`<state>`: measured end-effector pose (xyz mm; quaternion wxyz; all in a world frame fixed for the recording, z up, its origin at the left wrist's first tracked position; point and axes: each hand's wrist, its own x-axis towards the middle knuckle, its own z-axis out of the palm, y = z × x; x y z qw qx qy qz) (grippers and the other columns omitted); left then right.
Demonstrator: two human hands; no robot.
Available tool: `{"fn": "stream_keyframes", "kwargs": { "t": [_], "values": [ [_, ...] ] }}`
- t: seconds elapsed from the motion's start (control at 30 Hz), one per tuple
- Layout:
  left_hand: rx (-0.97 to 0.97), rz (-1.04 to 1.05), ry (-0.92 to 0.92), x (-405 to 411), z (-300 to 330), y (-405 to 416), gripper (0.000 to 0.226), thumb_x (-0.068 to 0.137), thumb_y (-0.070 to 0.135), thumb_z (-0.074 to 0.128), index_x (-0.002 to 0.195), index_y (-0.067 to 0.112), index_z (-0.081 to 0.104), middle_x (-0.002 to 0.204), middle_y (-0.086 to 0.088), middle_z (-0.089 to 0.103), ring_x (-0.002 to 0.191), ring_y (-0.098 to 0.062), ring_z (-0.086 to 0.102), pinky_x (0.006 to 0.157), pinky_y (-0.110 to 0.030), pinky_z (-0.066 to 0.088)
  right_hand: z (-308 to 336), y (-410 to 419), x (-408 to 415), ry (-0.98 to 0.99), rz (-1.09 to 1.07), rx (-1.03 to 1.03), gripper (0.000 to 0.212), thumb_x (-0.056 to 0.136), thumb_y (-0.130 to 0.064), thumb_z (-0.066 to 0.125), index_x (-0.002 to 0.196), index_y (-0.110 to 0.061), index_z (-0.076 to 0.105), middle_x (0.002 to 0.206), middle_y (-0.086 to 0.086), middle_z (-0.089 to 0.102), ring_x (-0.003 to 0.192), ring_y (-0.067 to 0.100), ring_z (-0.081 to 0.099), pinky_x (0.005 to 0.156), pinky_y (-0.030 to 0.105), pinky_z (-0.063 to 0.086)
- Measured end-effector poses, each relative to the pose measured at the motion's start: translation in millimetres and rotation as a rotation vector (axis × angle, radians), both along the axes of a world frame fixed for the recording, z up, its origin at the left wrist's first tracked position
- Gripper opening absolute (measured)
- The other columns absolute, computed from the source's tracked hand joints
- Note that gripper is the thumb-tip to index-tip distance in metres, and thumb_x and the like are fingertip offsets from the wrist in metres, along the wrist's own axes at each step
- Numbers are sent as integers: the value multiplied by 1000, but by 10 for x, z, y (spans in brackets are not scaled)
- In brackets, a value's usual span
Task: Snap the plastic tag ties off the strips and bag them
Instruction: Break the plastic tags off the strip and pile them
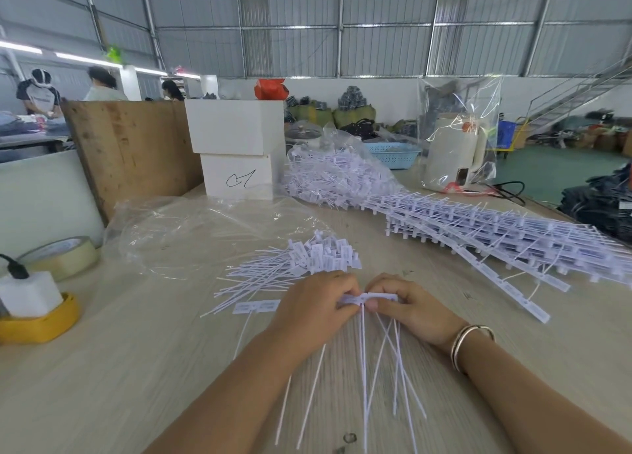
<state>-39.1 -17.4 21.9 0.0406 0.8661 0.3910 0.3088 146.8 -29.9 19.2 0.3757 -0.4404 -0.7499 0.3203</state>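
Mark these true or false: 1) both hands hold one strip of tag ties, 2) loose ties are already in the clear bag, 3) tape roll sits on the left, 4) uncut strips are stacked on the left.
1) True: left hand and right hand pinch the strip.
2) False: loose ties lie on the table beside the clear bag.
3) True: tape roll.
4) False: uncut strips are stacked right.

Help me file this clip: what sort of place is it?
Likely a garment factory or packing workshop: corrugated metal walls, stacked tag strips on a worktable, other workers at a table behind.
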Motion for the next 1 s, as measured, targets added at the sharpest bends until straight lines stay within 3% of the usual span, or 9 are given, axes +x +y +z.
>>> {"fn": "stream_keyframes", "kwargs": {
  "t": [0.17,0.37,0.5,0.57,0.7,0.77,0.83,0.9,1.0],
  "values": [
    [-277,-73,-223,5,3,38,6,85,32,66,84,27,69,63,22,59,60,6,53,55,-12,34,-2,-3,24,131,33,-14,30,79,-33,58,87,-4,66,90,25,58,80,22,52,76,32,40],
    [-441,-139,-348,20,11,60,8,86,27,67,78,24,68,66,2,62,61,-5,53,59,-20,37,-50,46,61,191,58,-60,28,86,-28,63,85,-1,66,84,11,61,80,16,56,78,25,42],
    [-515,-192,-438,4,58,38,15,87,18,66,76,28,63,61,19,62,55,7,53,53,-6,37,-47,68,120,392,-27,-86,18,78,-25,61,80,-10,71,88,7,70,88,19,64,85,27,49],
    [-528,-183,-414,9,47,16,15,86,22,68,78,34,62,67,26,62,59,10,53,57,-4,39,-51,74,106,303,-76,-61,13,82,-20,62,80,-9,69,87,7,67,85,18,62,84,31,47],
    [-358,-103,-220,30,-36,0,13,83,28,68,79,35,57,73,19,57,67,4,50,61,-14,40,-110,136,47,-162,-223,90,11,87,-18,63,79,-10,66,92,2,60,89,16,56,91,40,42],
    [-169,-28,-89,43,-60,6,9,84,25,64,82,28,56,76,16,53,74,-2,47,64,-24,38,-119,133,11,-294,-287,104,5,85,-27,64,87,-22,65,99,-8,56,98,9,52,99,37,33],
    [-9,52,-22,59,-54,-2,6,84,24,62,86,23,56,83,13,52,82,-7,43,69,-26,36,-121,121,-17,-403,-336,92,14,85,-36,63,99,-35,59,107,-17,52,104,1,47,101,32,24],
    [81,100,1,75,-41,-9,9,84,23,61,92,19,58,93,8,53,90,-11,42,76,-25,37,-113,113,-35,-376,-359,103,12,88,-36,58,98,-42,53,109,-22,52,105,-3,45,101,31,20],
    [154,122,-8,102,-28,-21,13,83,21,63,95,16,61,98,4,54,95,-15,43,79,-25,37,-82,102,-27,-153,-351,100,15,93,-31,50,88,-41,60,102,-23,55,107,-4,46,103,32,18]
  ]
}}
